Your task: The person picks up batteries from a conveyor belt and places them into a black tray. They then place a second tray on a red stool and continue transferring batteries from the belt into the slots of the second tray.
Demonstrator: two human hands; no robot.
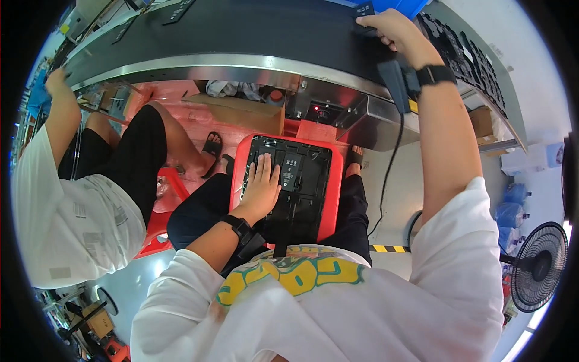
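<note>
A red tray (335, 181) rests on my lap, filled with a black moulded insert and a small black remote-like part (292, 171). My left hand (262, 186) lies flat on the insert, fingers spread, just left of that part. My right hand (395, 29) reaches far forward onto the black conveyor belt (241, 30) and grips a small black flat part (364, 13) at its tip. A black scanner device (395, 84) is strapped at my right wrist, beside a black wristband, with a cable hanging down.
A person in a white shirt (72, 223) and black shorts sits at my left on a red stool, one arm raised to the belt. Cardboard boxes (241, 111) lie under the conveyor. Black trays (464, 60) line the right side. A black fan (538, 265) stands at right.
</note>
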